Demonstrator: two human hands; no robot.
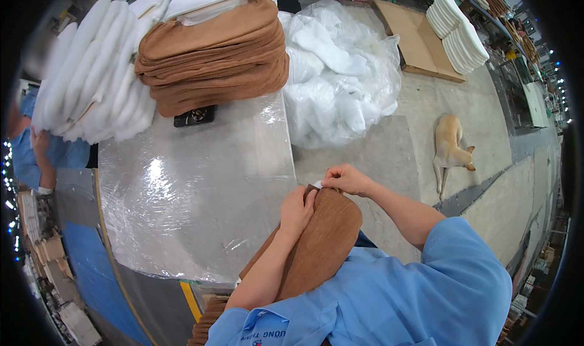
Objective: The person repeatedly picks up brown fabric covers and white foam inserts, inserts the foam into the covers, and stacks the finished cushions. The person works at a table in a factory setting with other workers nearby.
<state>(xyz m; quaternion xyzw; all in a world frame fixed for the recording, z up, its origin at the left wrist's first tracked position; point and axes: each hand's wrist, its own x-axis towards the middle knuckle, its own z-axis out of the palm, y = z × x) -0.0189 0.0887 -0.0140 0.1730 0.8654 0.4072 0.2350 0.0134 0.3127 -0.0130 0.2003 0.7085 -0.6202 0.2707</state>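
Observation:
A brown fabric cushion cover (331,233) lies against my body at the table's near right edge, its rounded end pointing away from me. My left hand (297,212) is closed on the cover's far edge, thumb on top. Just right of it, my right hand (345,180) pinches the same edge. A small white bit shows between the two hands; what it is I cannot make out. My left forearm hides part of the cover. Beyond, on the plastic-covered table (201,194), rests a stack of similar brown cushion pieces (213,54).
White padding pieces (91,72) are piled at the far left, beside a person in blue (39,142). A black phone (194,116) sits by the brown stack. Right of the table are a clear bag of white stuffing (340,72), a cardboard sheet (417,39) and a tan dog (451,145) lying down.

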